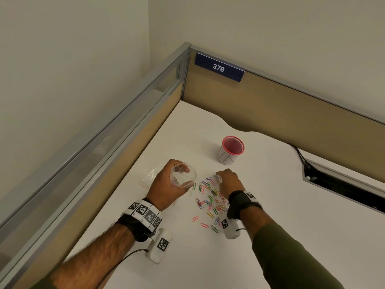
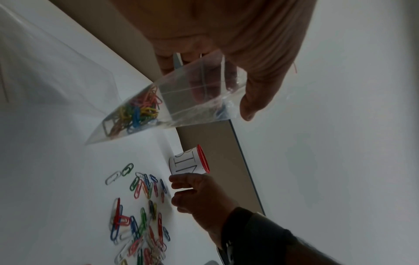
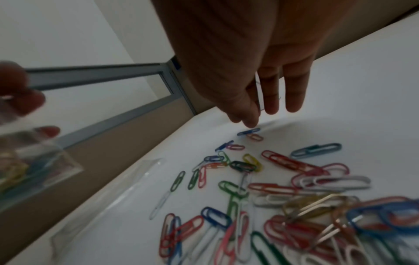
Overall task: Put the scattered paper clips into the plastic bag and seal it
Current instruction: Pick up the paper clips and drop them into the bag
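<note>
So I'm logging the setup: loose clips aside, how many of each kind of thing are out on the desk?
Bags: 2 (held bag in the left hand; spare bag lying on the desk)
Cups: 1 (cup, upright)
Total: 3

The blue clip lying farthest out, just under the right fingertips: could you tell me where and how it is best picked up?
The blue clip lies flat on the table, next to a pink clip. Probably best come straight down with the right hand, pinching thumb and forefinger across its long sides at the middle; flat wire offers no other purchase.
</note>
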`<state>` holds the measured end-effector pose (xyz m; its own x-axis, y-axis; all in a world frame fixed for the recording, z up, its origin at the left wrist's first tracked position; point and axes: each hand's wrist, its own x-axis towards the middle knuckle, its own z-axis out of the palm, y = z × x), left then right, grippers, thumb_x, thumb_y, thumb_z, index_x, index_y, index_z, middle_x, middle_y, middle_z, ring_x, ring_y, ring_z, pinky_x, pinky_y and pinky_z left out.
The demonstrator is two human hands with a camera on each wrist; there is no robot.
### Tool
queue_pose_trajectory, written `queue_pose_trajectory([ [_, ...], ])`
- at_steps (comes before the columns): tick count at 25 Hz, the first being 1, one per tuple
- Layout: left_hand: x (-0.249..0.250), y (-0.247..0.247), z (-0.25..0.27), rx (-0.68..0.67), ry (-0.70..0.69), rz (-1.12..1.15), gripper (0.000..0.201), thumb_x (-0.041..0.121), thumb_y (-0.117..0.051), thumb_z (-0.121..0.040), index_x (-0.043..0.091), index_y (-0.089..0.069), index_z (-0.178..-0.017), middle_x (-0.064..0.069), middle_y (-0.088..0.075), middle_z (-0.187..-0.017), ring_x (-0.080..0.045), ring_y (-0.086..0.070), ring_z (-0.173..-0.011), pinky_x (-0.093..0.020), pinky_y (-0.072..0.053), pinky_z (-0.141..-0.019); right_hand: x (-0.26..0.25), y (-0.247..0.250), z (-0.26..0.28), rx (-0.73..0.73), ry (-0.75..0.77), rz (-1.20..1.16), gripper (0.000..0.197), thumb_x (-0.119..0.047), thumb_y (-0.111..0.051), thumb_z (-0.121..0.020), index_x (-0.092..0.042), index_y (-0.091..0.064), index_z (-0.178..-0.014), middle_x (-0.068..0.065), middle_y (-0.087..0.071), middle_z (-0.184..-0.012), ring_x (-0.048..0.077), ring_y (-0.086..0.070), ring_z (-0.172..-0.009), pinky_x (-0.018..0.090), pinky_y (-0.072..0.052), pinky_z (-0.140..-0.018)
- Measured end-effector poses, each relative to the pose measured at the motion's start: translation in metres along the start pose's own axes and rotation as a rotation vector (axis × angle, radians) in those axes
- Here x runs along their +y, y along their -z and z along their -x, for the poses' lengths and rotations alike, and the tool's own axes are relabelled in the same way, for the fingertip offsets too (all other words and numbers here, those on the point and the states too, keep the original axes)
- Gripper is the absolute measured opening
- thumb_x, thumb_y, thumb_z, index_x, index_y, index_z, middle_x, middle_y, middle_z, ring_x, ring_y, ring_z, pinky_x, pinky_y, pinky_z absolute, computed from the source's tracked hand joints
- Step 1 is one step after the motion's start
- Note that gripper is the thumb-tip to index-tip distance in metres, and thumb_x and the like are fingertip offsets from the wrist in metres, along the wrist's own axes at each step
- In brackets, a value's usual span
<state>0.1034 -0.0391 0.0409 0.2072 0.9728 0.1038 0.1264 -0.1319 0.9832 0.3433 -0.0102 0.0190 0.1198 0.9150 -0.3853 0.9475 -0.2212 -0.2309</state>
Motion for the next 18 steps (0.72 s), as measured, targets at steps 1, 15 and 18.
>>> queue_pose_trajectory([
  [1, 0.000, 0.003, 0.000, 0.012, 0.000, 0.002, 0.045, 0.013, -0.083, -0.073, 0.017, -0.056, -0.109, -0.001, -0.068, -0.110, -0.016, -0.062, -0.113, -0.035, -0.049, -0.100, -0.002, -0.002, -0.005, -0.027, 0.015, 0.018, 0.049, -0.005, -0.052, -0.089, -0.020, -0.048, -0.136, 0.008, -0.044, -0.137, 0.029, -0.043, -0.128, 0.041, -0.042, -0.106],
  [15, -0.001, 0.006, -0.005, 0.054, 0.016, 0.046, 0.048, 0.020, -0.082, -0.071, 0.013, -0.056, -0.110, -0.003, -0.068, -0.109, -0.018, -0.063, -0.112, -0.037, -0.049, -0.103, -0.039, -0.025, -0.006, -0.023, 0.299, -0.046, 0.033, -0.019, -0.057, -0.088, -0.025, -0.062, -0.120, 0.003, -0.053, -0.127, 0.025, -0.045, -0.118, 0.036, -0.042, -0.099],
  [18, 0.000, 0.008, -0.007, 0.044, 0.008, 0.048, 0.045, 0.012, -0.083, -0.073, 0.012, -0.056, -0.109, -0.004, -0.068, -0.109, -0.017, -0.063, -0.111, -0.038, -0.048, -0.104, -0.045, -0.040, 0.000, -0.060, 0.343, 0.024, 0.030, -0.024, -0.062, -0.088, -0.024, -0.063, -0.118, 0.003, -0.052, -0.126, 0.026, -0.044, -0.115, 0.037, -0.043, -0.097],
])
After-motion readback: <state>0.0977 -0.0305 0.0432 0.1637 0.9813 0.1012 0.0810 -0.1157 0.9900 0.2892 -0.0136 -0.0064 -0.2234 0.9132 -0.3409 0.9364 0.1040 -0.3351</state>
